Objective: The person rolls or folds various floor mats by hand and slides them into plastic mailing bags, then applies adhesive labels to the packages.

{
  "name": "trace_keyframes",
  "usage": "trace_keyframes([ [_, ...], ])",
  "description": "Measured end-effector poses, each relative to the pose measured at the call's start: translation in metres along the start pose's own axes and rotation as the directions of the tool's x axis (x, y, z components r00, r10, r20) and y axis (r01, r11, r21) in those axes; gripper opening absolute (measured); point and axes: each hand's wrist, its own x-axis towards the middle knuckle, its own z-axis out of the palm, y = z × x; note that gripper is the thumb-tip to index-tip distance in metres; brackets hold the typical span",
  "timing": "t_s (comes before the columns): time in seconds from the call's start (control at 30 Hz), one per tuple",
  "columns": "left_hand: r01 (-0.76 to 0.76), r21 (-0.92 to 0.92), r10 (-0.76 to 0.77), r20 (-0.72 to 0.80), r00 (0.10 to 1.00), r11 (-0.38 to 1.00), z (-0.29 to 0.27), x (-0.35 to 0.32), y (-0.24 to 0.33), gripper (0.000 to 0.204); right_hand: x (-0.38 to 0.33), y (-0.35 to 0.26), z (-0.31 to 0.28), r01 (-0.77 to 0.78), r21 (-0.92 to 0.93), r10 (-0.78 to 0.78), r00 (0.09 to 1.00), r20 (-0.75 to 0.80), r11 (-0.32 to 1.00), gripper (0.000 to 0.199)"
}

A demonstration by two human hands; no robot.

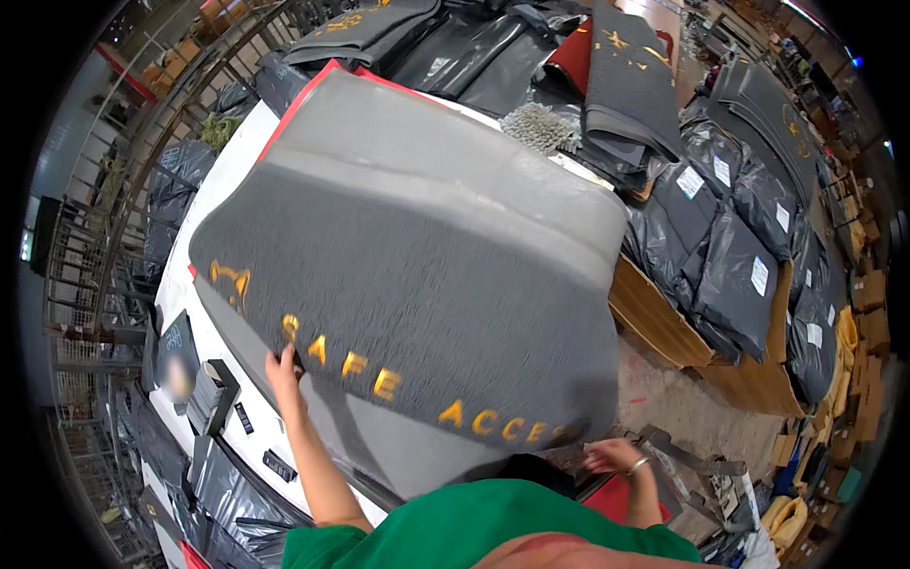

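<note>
Far left: a metal rack (81, 284) of upright bars stood along the edge of the view. Next came the white table (175, 275), its pale top visible along the left border of the work. At its lower left lay black plastic sheeting (227, 493), glossy and creased, and just right of that a small black item (279, 465), type not identifiable.

Left hand (284, 370): narrow, thumb and fingers closed on the near left edge of the grey mat (408, 275), beside the first yellow letter. The bare forearm rose from the lower edge of the view.

The mat lay across the middle of the white table, tilted in view. Its broad central area was dark and ribbed, with a yellow animal-head outline at the left and a row of yellow letters along the near side. The far strip was smooth and lighter grey. Smooth grey material also showed below the lettering; whether it was the same piece could not be told.

Right hand (614, 457): fingers curled, near the mat's right near corner, a bracelet (638, 466) at the wrist. Contact or grip could not be determined.

Further right, an open cardboard box (659, 308) held black packages (737, 284) bearing white labels. Far right: brown cartons (867, 375), stacked.
</note>
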Motion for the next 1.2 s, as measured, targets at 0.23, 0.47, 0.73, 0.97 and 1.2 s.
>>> trace_keyframes([
  [0.23,-0.597,0.765,0.671,0.312,0.673,0.243,0.058,-0.005,0.010,0.051,0.044,-0.307,0.009,0.847,-0.307,-0.880,0.325,-0.345,0.433,0.020],
  [0.47,-0.579,0.782,0.581,0.366,0.727,0.232,0.096,0.020,-0.018,0.047,0.200,-0.568,0.082,-0.010,-0.997,-0.997,-0.019,-0.081,0.082,0.060],
  [0.73,-0.580,0.778,0.576,0.367,0.731,0.241,0.092,0.025,-0.031,0.049,0.161,-0.624,0.114,0.310,-0.951,-0.970,-0.230,-0.079,0.004,0.046],
  [0.97,-0.592,0.787,0.603,0.390,0.696,0.175,0.089,0.032,-0.023,0.049,0.144,-0.479,0.302,0.456,-0.744,-0.755,0.207,0.622,-0.488,0.043],
  [1.2,-0.579,0.788,0.650,0.330,0.685,0.210,0.090,0.024,-0.041,0.046,0.011,-0.391,0.008,-0.240,-0.922,-0.624,0.782,0.003,-0.305,0.036],
])
